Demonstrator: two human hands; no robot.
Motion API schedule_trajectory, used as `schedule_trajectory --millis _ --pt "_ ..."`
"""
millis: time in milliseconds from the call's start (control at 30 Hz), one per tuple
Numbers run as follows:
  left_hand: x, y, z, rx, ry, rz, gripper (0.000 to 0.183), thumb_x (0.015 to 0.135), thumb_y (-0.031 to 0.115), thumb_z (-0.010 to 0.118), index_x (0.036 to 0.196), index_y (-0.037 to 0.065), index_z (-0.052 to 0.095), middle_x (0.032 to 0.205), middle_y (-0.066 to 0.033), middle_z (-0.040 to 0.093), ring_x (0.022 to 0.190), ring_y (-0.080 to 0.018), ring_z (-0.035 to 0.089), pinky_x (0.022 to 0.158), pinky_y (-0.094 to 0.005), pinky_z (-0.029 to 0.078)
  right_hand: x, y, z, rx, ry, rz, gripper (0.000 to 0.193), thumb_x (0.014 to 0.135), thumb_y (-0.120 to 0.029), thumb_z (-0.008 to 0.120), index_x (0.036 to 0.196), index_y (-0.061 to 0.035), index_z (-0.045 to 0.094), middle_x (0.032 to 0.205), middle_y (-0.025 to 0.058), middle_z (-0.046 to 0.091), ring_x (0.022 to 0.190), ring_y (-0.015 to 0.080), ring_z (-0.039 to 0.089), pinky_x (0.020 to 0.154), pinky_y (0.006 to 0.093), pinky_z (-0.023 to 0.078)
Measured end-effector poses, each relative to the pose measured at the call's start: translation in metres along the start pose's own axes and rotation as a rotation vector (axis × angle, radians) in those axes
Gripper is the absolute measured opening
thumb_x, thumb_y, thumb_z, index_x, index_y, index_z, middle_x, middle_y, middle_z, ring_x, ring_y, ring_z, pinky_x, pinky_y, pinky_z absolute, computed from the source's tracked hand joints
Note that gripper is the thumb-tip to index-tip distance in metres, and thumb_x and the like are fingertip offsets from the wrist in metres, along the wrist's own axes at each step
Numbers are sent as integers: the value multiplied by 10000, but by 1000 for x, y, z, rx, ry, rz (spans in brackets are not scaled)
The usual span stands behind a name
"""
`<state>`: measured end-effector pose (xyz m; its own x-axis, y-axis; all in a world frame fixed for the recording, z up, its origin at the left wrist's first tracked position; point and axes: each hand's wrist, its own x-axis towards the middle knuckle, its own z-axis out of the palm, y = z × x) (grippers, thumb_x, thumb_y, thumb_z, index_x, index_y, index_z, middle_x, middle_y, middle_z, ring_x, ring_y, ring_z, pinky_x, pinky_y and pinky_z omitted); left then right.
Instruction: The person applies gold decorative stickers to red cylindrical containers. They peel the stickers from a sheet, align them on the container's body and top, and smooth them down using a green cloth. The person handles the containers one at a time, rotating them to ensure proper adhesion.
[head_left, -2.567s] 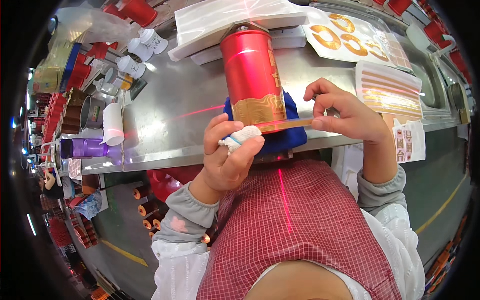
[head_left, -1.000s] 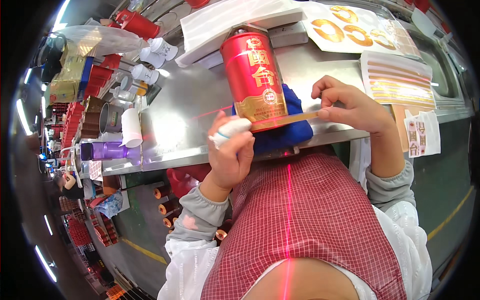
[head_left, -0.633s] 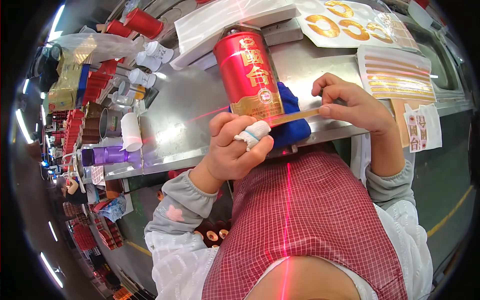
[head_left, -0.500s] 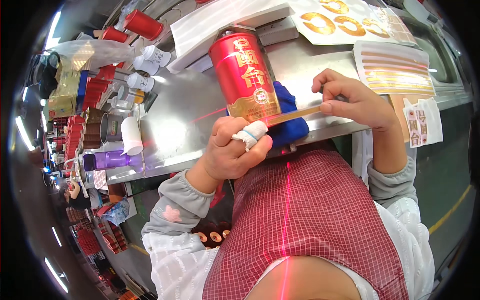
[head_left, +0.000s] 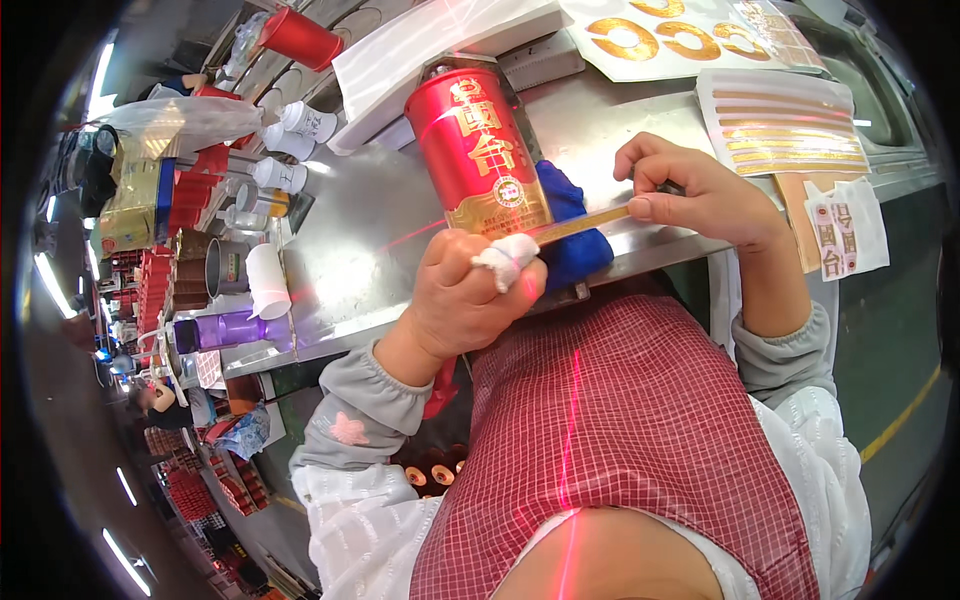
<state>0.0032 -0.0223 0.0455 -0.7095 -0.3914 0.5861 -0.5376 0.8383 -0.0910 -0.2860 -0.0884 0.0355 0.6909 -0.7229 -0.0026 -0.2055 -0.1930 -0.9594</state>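
A red bottle [head_left: 450, 140] with gold lettering and a gold lower band lies tilted on the metal table, its base toward me. At that base my left hand [head_left: 440, 300] is closed. White cloth [head_left: 508, 260] is wrapped round one of its fingers, covering the near end of a narrow gold strip [head_left: 585, 225]. The strip runs taut to the right, where my right hand [head_left: 705, 200] pinches its other end between thumb and forefinger, other fingers curled. Beneath the strip, a bunched blue cloth [head_left: 575, 255] lies against the bottle's right side.
Sheets with gold strips [head_left: 785, 120] and gold ring-shaped stickers [head_left: 625, 40] lie at the right and far side. A white sheet with lettered stickers [head_left: 848, 230] rests at the right edge. Left stand white cups [head_left: 305, 122], a paper roll [head_left: 268, 280] and a purple bottle [head_left: 225, 328].
The view has shifted slightly, so the bottle and table appear a little further left. Both hands keep their hold on the strip, with hardly any movement.
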Motion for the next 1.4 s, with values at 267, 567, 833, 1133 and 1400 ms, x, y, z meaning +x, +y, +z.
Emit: schedule_trajectory --millis 267,567,833,1133,1400 --pt "-14 3 3 -174 40 -94 278 564 18 758 817 107 685 1015 -56 596 774 -238 549 643 -357 444 8 2 5 5 -48 -10 207 878 -194 649 787 -27 568 1082 50 493 868 109 448 767 240 374" --pt "-33 4 4 -240 -41 -256 226 564 43 720 776 104 669 970 -27 600 743 -231 544 616 -348 425 16 1 6 -1 -60 -27 213 883 -211 652 803 -25 587 1076 43 496 879 109 452 766 237 372" --pt "-7 -4 1 -41 -11 64 256 520 99 702 768 153 668 1062 4 561 745 -211 517 624 -352 414 19 7 6 -4 -82 -15 211 883 -219 654 807 -28 606 1071 39 497 900 111 455 773 242 373" --pt "-21 4 0 -113 42 -101 228 536 61 721 755 104 675 903 -28 604 746 -217 516 637 -359 401 26 9 7 -15 -95 -50 203 880 -201 649 805 -16 608 1056 44 503 920 123 459 792 245 373" --pt "-8 -6 5 -97 16 55 256 506 93 696 758 128 666 1025 -29 610 757 -217 524 610 -344 423 15 2 5 10 -84 -28 203 871 -188 647 784 -19 576 1084 50 500 904 118 457 789 248 372"
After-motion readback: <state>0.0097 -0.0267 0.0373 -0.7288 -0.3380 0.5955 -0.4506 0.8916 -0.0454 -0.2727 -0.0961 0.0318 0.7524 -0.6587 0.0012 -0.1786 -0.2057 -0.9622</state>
